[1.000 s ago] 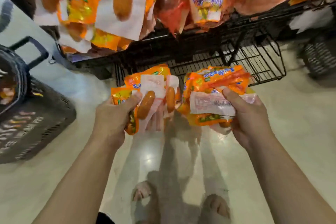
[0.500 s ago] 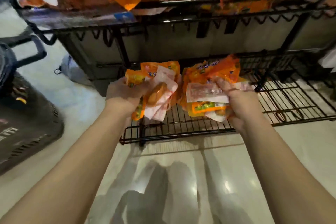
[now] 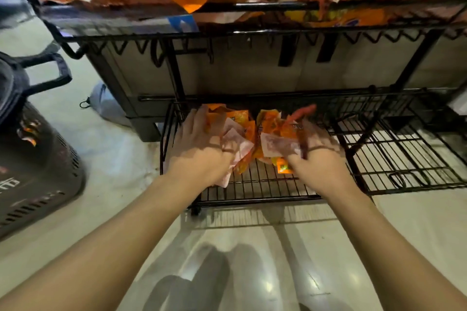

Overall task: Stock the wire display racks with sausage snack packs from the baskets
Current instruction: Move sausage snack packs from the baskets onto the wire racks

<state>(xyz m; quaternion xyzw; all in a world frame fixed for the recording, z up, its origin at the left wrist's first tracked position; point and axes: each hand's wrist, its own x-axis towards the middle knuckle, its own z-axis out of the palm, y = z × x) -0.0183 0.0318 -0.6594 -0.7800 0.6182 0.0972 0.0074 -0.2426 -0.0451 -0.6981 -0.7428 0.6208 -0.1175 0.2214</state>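
Frame centre: left hand (image 3: 199,149) grips a bunch of orange-and-white plastic sausage snack packs (image 3: 237,139), right hand (image 3: 318,156) grips a second orange pack bunch (image 3: 275,131), side by side. The black wire bottom shelf (image 3: 252,184) lies directly under both, so the drop looks straight down. The dark plastic basket (image 3: 38,171) sits at left edge.

A glossy pale floor (image 3: 252,272) fills the lower view, marked by soft spots of reflected light and dark, blurred shadows (image 3: 202,283). At the left, a crumpled grey-white fabric bag (image 3: 106,106) lies on the floor, with a small black loop pull (image 3: 84,104) at its near edge.
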